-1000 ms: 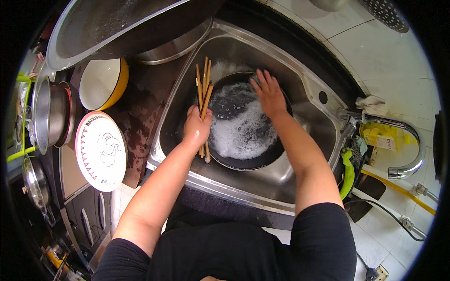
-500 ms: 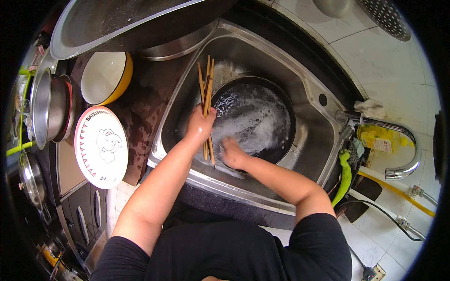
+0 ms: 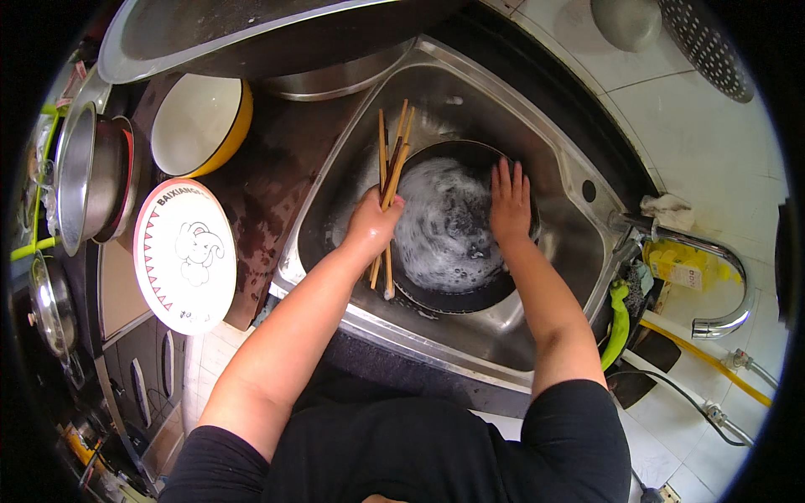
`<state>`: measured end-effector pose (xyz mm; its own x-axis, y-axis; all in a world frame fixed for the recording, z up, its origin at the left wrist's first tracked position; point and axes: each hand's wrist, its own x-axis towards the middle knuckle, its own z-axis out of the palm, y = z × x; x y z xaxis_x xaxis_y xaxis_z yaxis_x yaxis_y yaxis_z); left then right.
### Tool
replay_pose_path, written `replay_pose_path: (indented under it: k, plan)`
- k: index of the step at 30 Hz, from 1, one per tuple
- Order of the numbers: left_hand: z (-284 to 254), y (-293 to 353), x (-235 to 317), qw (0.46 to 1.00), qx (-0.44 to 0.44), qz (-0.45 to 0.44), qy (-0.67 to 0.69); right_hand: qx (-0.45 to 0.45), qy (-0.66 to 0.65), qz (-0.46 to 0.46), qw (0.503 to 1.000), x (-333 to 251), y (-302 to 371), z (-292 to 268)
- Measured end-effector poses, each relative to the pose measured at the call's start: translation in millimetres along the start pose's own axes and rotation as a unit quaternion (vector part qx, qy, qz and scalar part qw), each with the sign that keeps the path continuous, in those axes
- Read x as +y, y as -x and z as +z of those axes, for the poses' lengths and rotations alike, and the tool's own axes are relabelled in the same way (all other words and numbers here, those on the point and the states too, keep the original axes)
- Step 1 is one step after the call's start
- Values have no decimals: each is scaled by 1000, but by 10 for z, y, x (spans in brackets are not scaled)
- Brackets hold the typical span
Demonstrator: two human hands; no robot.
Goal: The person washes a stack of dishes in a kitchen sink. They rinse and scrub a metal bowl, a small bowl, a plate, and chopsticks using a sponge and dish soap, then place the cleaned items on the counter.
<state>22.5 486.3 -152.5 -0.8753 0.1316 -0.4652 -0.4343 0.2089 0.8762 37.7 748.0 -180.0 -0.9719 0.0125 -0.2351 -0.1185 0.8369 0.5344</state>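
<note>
A bundle of several wooden chopsticks (image 3: 396, 172) is gripped in my left hand (image 3: 371, 223), standing roughly upright over the left part of the sink (image 3: 495, 92). Beside it in the basin sits a round black pan (image 3: 461, 303) with foamy, swirling water (image 3: 444, 226) in it. My right hand (image 3: 511, 205) lies at the pan's right rim, its fingers stretched out and slightly apart. No object shows in that hand; what lies under the palm is hidden.
A white plate with an elephant drawing (image 3: 189, 256) and a yellow bowl (image 3: 201, 126) stand on the dark counter at left. A big wok (image 3: 251, 38) overhangs the far left. The tap (image 3: 729, 323), a green-handled tool (image 3: 616, 323) and a yellow packet (image 3: 677, 264) are at right.
My right hand has moved from the pan's near left side across to its right rim, and its fingers have straightened. The chopsticks remain in my left hand; the foam now forms a rounder swirl.
</note>
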Motion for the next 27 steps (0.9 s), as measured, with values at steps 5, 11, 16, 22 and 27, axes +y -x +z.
replay_pose_path:
  k: [5, 11, 16, 22, 27]
  plan:
    - [-6, 26, 50, 1000, -1, -13, 26, -173, -206, -62, 961, -267, 897, 338]
    - [10, 67, 116, 996, -43, -39, 62, -222, -542, -186, 789, -1129, 1083, -56]
    - [-30, 77, 135, 993, -70, -62, 77, -49, -412, -76, 907, -1359, 265, -265]
    - [-7, 12, 33, 993, -91, -26, 67, -21, -142, -42, 989, -349, -11, 27]
    - [3, 103, 220, 991, -89, -67, 71, -15, -31, -161, 986, 555, 401, 218]
